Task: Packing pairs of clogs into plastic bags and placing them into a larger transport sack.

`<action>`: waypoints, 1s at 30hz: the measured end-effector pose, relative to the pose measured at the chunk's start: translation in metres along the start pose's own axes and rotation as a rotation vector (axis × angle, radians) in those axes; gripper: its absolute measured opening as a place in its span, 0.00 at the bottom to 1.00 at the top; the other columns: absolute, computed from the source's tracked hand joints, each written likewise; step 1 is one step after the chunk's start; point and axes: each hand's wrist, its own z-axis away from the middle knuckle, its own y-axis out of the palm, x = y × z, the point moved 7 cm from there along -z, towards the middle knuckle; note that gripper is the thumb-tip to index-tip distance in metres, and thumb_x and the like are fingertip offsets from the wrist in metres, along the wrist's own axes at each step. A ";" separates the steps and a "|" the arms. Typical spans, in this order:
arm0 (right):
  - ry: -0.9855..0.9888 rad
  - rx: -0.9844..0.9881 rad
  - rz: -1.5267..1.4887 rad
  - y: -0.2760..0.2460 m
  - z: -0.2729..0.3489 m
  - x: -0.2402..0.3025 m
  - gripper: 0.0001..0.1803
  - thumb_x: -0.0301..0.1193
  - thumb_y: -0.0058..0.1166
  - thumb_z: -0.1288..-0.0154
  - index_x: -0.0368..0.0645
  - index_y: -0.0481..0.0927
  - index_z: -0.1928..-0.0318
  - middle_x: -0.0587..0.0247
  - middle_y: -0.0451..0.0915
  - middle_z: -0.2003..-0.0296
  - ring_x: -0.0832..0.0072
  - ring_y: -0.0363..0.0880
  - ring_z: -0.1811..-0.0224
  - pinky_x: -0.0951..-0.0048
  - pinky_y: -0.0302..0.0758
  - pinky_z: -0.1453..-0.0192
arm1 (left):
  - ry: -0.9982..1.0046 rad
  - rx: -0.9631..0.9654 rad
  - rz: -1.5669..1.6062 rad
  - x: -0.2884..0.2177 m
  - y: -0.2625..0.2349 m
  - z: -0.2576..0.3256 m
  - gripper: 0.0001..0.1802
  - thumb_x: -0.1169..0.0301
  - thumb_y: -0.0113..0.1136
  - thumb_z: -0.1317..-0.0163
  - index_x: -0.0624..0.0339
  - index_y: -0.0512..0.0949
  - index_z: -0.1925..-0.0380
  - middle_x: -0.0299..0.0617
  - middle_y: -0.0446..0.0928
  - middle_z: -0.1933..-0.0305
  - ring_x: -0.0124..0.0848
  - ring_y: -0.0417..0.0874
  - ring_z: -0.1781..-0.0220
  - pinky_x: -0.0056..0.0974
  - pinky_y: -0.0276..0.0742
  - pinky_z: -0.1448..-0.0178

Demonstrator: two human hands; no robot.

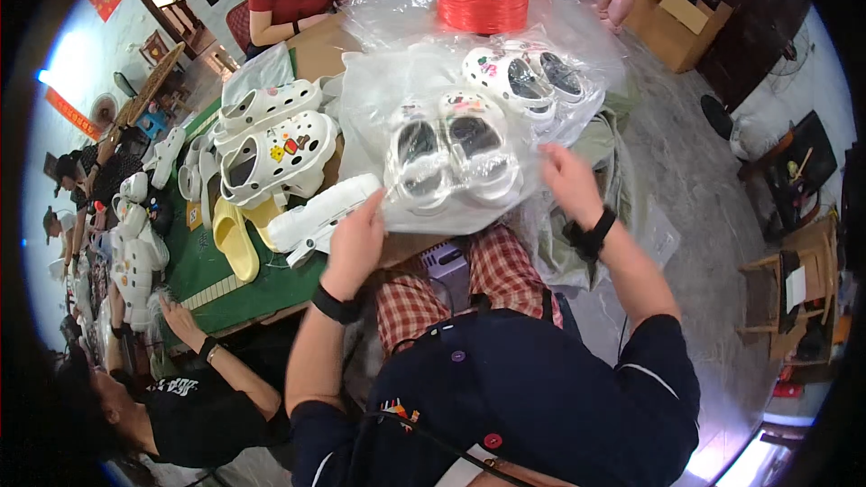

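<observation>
In front of me a clear plastic bag holds a pair of white clogs with dark insoles, lying side by side. My left hand is closed on the bag's near left edge. My right hand pinches its right edge, fingers bent. Just beyond my left hand rests an unbagged white clog on its side. Farther left stands a white clog with colourful charms. Behind the bag, to the right, lies another plastic-wrapped white pair.
A roll of red plastic twine stands at the table's far side. Yellow slippers lie on the green tabletop. People sit across from me and at my left, by more clogs. An open cardboard box stands on the floor.
</observation>
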 end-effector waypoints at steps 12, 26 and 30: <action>-0.035 0.019 -0.280 -0.118 -0.182 0.149 0.10 0.40 0.55 0.36 0.49 0.78 0.60 0.80 0.69 0.76 0.89 0.68 0.74 0.78 0.73 0.69 | -0.098 0.039 0.283 -0.102 -0.215 -0.162 0.17 0.65 0.51 0.37 0.53 0.80 0.51 0.19 0.60 0.84 0.13 0.58 0.85 0.22 0.51 0.82; 0.092 0.023 -0.555 -0.095 -0.063 0.092 0.10 0.29 0.54 0.36 0.37 0.77 0.57 0.69 0.78 0.67 0.83 0.76 0.70 0.80 0.77 0.65 | -0.026 -0.010 0.308 -0.062 -0.120 -0.053 0.15 0.69 0.56 0.37 0.66 0.79 0.53 0.39 0.81 0.63 0.24 0.80 0.70 0.29 0.79 0.63; 0.321 0.113 -0.563 -0.033 0.016 0.002 0.11 0.26 0.53 0.37 0.35 0.76 0.56 0.66 0.78 0.65 0.82 0.77 0.68 0.79 0.77 0.64 | -0.039 0.076 0.242 -0.021 -0.029 0.029 0.11 0.69 0.59 0.40 0.64 0.82 0.62 0.47 0.82 0.71 0.30 0.80 0.72 0.34 0.75 0.65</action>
